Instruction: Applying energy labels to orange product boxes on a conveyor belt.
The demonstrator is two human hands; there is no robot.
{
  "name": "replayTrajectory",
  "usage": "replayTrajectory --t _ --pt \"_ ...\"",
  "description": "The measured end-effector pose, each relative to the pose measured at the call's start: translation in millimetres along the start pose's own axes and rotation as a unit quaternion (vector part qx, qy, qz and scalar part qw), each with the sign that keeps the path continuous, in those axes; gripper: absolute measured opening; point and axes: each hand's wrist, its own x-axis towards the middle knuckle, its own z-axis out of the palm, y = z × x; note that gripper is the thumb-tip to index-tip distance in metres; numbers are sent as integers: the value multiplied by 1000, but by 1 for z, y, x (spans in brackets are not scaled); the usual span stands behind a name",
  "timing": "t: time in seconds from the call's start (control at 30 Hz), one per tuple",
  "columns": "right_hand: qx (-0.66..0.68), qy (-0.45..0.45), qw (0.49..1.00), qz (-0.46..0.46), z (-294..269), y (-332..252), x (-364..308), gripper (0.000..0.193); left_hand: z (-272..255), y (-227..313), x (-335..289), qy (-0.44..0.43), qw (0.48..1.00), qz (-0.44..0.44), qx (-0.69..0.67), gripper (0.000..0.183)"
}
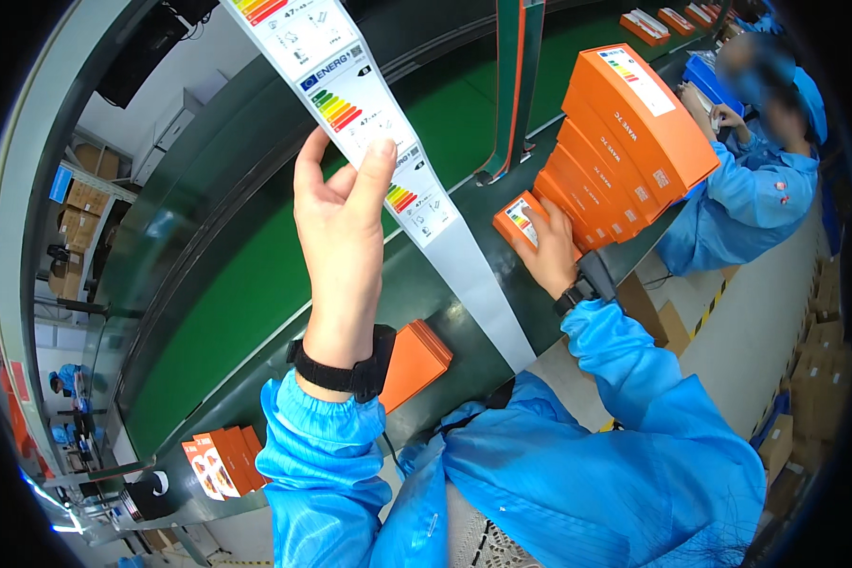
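In the head view, the left hand [343, 213] pinches the label strip [336, 95] between thumb and fingers, above the bench [421, 289]; the strip slants down to the bench's near edge. The right hand [554, 251] rests on a labelled orange box [516, 221] beside the box row [625, 151]; whether it grips, one cannot tell.

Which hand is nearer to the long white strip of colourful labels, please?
Left: the left hand holds the strip; the right hand is apart, to its right, at an orange cardboard box.
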Motion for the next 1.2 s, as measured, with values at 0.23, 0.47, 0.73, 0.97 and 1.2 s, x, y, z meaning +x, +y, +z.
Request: replayTrajectory --t 0.23,0.47,0.73,0.97,1.2 --pt "302 97 925 -210 -105 -151 72 42 -5 3 -5 -23 1000 -6 -13 44" --pt "222 153 916 -296 -94 -155 73 31 -17 -1 -18 -58 994 -71 -66 36" --pt "498 212 791 -287 -135 -181 43 10 -44 -53 -10 66 993 -87 -50 40" --pt "230 -159 919 -278 -113 -192 46 48 -69 -57 -59 85 979 10 187 58" --pt "348 -256 891 -137 -76 -208 10 87 -112 -46 -117 9 992 -99 81 54"
